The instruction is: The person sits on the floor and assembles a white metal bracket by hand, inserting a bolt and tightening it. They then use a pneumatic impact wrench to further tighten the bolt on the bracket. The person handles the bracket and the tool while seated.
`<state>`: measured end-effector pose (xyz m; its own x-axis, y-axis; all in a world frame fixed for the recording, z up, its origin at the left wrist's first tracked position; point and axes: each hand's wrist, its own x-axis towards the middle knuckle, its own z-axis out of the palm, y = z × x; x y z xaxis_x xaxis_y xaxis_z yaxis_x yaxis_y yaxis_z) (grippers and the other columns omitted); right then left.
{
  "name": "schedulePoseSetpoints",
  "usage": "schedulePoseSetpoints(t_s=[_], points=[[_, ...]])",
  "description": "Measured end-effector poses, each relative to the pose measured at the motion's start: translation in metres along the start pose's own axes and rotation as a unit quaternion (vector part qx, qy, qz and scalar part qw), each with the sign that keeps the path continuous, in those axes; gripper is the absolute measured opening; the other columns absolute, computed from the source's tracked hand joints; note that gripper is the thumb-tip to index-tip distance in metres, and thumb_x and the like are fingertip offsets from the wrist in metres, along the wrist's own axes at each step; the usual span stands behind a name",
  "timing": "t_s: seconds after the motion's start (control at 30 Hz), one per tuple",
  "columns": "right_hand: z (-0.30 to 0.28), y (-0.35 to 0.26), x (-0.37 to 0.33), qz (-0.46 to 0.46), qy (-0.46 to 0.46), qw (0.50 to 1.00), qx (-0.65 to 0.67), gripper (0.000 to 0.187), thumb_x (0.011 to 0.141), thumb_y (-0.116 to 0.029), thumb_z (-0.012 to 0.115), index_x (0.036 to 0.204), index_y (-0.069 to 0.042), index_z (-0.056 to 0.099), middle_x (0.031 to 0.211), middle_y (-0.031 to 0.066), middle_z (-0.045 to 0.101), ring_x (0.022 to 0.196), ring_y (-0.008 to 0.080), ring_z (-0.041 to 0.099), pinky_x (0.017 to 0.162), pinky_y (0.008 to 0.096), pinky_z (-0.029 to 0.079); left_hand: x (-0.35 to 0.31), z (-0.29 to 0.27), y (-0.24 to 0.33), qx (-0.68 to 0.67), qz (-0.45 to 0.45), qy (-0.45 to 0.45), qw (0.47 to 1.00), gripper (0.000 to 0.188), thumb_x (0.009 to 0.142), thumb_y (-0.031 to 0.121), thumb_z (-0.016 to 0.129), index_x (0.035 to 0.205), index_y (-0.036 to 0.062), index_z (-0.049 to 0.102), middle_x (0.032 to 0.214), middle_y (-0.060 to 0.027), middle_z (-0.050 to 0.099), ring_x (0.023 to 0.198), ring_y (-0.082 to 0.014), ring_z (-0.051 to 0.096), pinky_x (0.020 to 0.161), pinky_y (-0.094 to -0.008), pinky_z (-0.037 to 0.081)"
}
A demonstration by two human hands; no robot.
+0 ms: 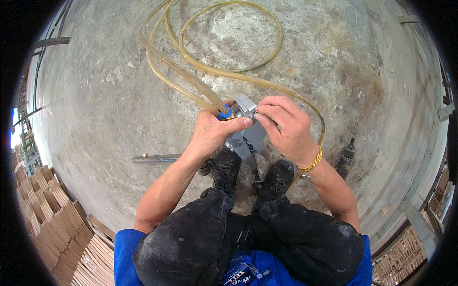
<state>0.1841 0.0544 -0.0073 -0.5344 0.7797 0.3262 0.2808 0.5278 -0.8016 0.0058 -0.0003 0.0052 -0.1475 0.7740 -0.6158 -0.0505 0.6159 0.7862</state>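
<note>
My left hand (206, 133) is closed round a grey metal device (245, 104) with flat faces, its thumb pressed along the near side. Two yellowish hoses (198, 88) run into it through blue-ringed brass fittings (225, 113) beside that hand. On the device's right side, my right hand (289, 127) pinches thumb and fingers together; whatever small piece sits between the fingertips is too small to name. A wider grey plate-like part (256, 136) shows below the hands. Under it a black rod (254, 169) reaches down between my shoes.
More of the yellowish hose (281, 35) lies looped on the stained concrete floor (109, 95). A dark handheld power tool with a thin bit (348, 153) rests at right. To the left lies a metal bar (155, 158). Stacked brown boards (62, 229) stand at lower left.
</note>
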Motion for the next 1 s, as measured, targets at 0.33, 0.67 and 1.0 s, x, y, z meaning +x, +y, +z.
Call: schedulePoseSetpoints(t_s=[0.33, 0.67, 1.0], points=[[0.007, 0.005, -0.004, -0.045, 0.039, 0.995, -0.081, 0.017, 0.073, -0.001, 0.069, 0.088, -0.002, 0.061, 0.086, 0.0084, 0.060, 0.074, 0.0247, 0.063, 0.061, 0.0328, 0.052, 0.008, 0.006, -0.009, -0.033, 0.006, -0.011, 0.999, 0.054, 0.070, 0.021, 0.079, 0.108, -0.0097, 0.056, 0.084, -0.0070, 0.061, 0.072, -0.0108, 0.057, 0.061, -0.0248, 0.047], [0.020, 0.012, -0.017, 0.024, 0.072, 0.997, -0.032, 0.013, 0.077, -0.005, 0.069, 0.088, -0.003, 0.063, 0.091, 0.0124, 0.066, 0.076, 0.0258, 0.065, 0.063, 0.0327, 0.053, 0.010, 0.008, -0.013, -0.026, -0.023, -0.007, 0.999, 0.076, 0.070, 0.021, 0.080, 0.125, -0.0157, 0.042, 0.101, -0.0147, 0.060, 0.087, -0.0166, 0.060, 0.072, -0.0272, 0.050], [0.032, 0.022, -0.025, -0.005, 0.069, 0.996, -0.060, 0.012, 0.077, -0.005, 0.069, 0.088, -0.003, 0.063, 0.088, 0.0123, 0.067, 0.071, 0.0251, 0.066, 0.058, 0.0322, 0.053, 0.014, 0.010, -0.036, -0.015, 0.035, 0.042, 0.998, 0.081, 0.065, 0.022, 0.083, 0.126, -0.0139, 0.044, 0.095, -0.0157, 0.062, 0.082, -0.0169, 0.061, 0.069, -0.0279, 0.051]])
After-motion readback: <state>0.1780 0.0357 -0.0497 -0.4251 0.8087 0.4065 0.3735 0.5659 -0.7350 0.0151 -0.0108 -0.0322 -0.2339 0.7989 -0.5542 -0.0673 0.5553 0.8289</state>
